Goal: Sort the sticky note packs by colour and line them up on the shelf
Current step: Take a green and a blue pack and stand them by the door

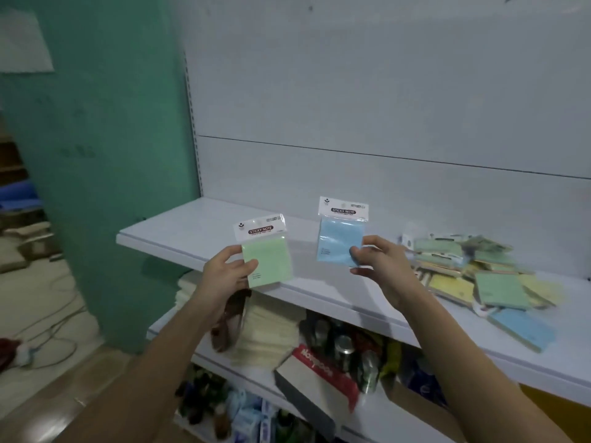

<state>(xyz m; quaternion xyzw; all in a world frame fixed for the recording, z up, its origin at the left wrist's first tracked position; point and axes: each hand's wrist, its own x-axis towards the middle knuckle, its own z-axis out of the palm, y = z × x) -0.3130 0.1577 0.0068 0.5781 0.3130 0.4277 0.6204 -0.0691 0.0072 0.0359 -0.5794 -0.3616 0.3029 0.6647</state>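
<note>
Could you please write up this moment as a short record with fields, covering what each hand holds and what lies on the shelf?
left hand: holds the green pack upright by its lower left corner
right hand: pinches the blue pack upright at its right edge
shelf: white; left part bare
pile: unsorted green, yellow and blue packs heaped at the shelf's right
lined-up packs: none visible yet
lower shelves: cans, boxes and other mixed goods
</note>
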